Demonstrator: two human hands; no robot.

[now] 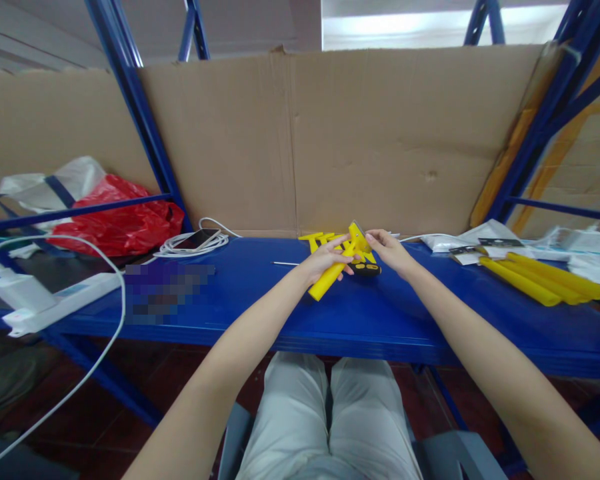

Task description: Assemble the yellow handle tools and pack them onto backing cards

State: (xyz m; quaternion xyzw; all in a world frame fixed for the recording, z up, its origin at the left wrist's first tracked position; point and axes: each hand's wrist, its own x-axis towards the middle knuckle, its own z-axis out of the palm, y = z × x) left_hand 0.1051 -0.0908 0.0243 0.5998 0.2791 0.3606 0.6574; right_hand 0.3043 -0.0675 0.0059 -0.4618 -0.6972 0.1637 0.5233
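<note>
A yellow scraper [324, 285] with a broad tubular handle is held up over the blue table, its handle slanting down toward me. My left hand [327, 259] wraps around its upper handle. At the head, which has a metal edge on top, the fingertips of my right hand [387, 249] pinch the right side; any small part between them is too small to make out. Just behind and below my hands lies a screwdriver [366, 269] with a black and yellow handle, its shaft [284, 263] pointing left. Several yellow scraper heads [314, 239] lie behind my left hand, partly hidden.
Yellow scraper handles [545, 280] with black-labelled ends lie at the right, beside white plastic bags [473, 235]. Leftward are a phone [198, 239] on a coiled white cable, a red bag [125, 213] and a power strip [65, 303]. Cardboard [370, 140] walls the back between blue posts.
</note>
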